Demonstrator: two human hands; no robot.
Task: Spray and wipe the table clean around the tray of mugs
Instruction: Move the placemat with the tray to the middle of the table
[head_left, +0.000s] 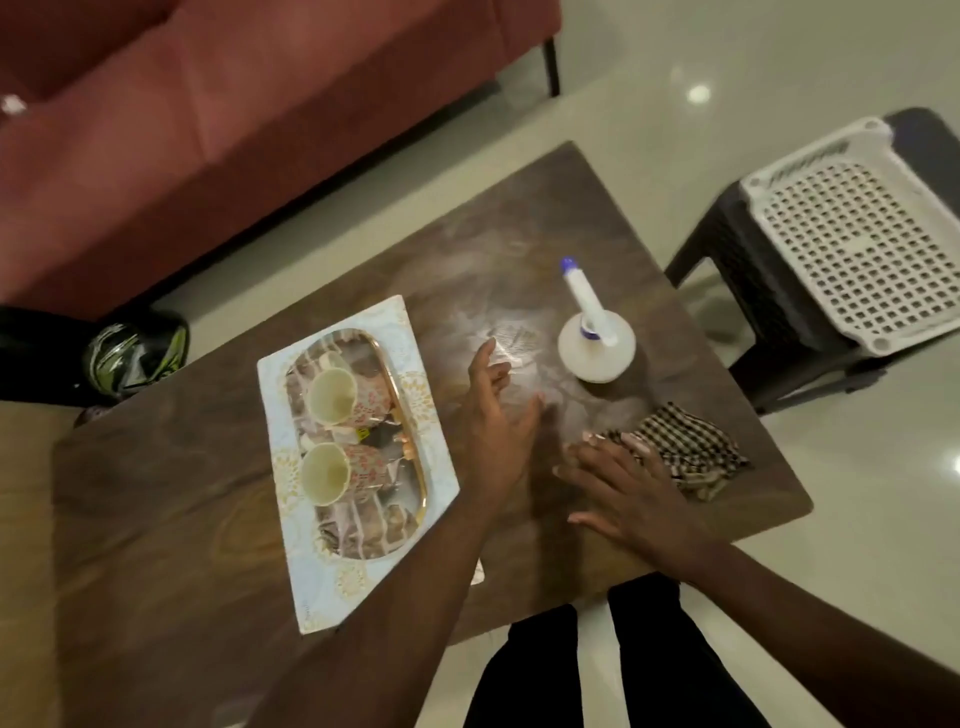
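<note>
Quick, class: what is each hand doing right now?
Left hand: open, holding nothing.
Right hand: open, fingertips reaching the checked cloth, not gripping it.

Tray (415, 483) of mugs (332, 396) left on table (156, 519); bottle (597, 348) behind cloth (685, 447), right

Seeing dark brown wood-grain table (156, 519), pale smeary patches showing near middle. Tray (415, 499) looking mirror-shiny with gold rim, sitting on white mat (441, 483) with gold floral print. Both mugs (332, 397) showing cream inside, pink floral outside. Spray bottle (597, 345) looking white, blue tip. Cloth (685, 447) showing black-and-cream check. Sofa (208, 130) glowing dusty red. Crate (857, 249) showing white grid.
</note>
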